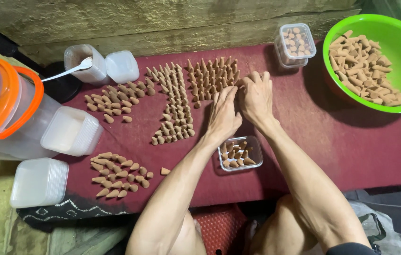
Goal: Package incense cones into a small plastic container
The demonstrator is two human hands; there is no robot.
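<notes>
Item: standing cluster of small tan cones [212, 75], on the dark red cloth [332, 141] just beyond the clear tub [240, 153]. Left hand [223, 115] and right hand [256, 97] sit touching, fingers curled into the cluster's near edge (pinch itself hidden). Likely light, brittle, crumbly; best taken at the base, tips spared.

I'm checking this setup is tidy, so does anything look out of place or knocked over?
Mostly orderly. One lone cone lies apart on the red cloth, just right of the lower-left group of cones. A few cones below the upper-left group also lie loose. Both hands rest at the upright cones. Nothing looks spilled.
</notes>
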